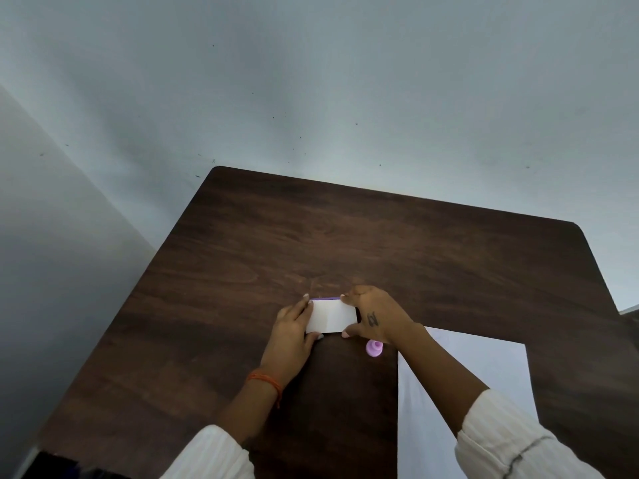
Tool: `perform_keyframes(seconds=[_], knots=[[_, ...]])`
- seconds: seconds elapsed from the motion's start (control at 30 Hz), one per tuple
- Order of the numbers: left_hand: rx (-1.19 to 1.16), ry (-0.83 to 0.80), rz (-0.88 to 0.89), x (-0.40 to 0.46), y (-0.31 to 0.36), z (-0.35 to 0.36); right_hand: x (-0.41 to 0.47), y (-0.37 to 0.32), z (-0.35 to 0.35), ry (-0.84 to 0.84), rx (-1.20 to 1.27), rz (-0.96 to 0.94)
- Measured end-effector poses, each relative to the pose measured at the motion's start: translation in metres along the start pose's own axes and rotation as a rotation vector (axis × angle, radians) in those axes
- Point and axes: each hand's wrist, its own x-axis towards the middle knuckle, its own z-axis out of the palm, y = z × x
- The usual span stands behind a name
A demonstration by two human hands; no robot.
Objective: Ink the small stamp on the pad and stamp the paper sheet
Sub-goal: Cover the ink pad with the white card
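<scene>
A small rectangular ink pad (331, 316) with a white lid and a purple edge lies near the middle of the dark wooden table (380, 243). My left hand (294, 330) grips its left end and my right hand (375, 316) grips its right end, fingers on the far and near edges. The lid looks shut. A small pink-purple stamp (374, 348) stands on the table just below my right hand, not held. The white paper sheet (491, 371) lies at the near right, partly under my right forearm.
The table's far edge meets a pale wall (311, 98). Its left edge runs diagonally, with floor (52, 271) beyond it. I wear white sleeves and an orange thread on my left wrist (266, 380). Something dark shows at the bottom left corner.
</scene>
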Motion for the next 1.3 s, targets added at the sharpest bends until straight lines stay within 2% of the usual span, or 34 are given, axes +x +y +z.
perform_keyframes(seconds=[0.3, 0.57, 0.87, 1.3], knots=[[-0.103, 0.038, -0.081, -0.003, 0.007, -0.001, -0.003, -0.005, -0.004, 0.02, 0.013, -0.005], [-0.114, 0.034, -0.081, -0.008, 0.004, -0.002, -0.008, -0.005, 0.001, 0.013, -0.008, -0.016], [-0.108, -0.018, -0.048, -0.005, 0.006, -0.003, -0.013, -0.003, 0.004, 0.031, 0.022, 0.015], [-0.053, -0.092, -0.077, 0.005, 0.001, -0.009, -0.008, -0.006, -0.004, -0.025, -0.01, 0.02]])
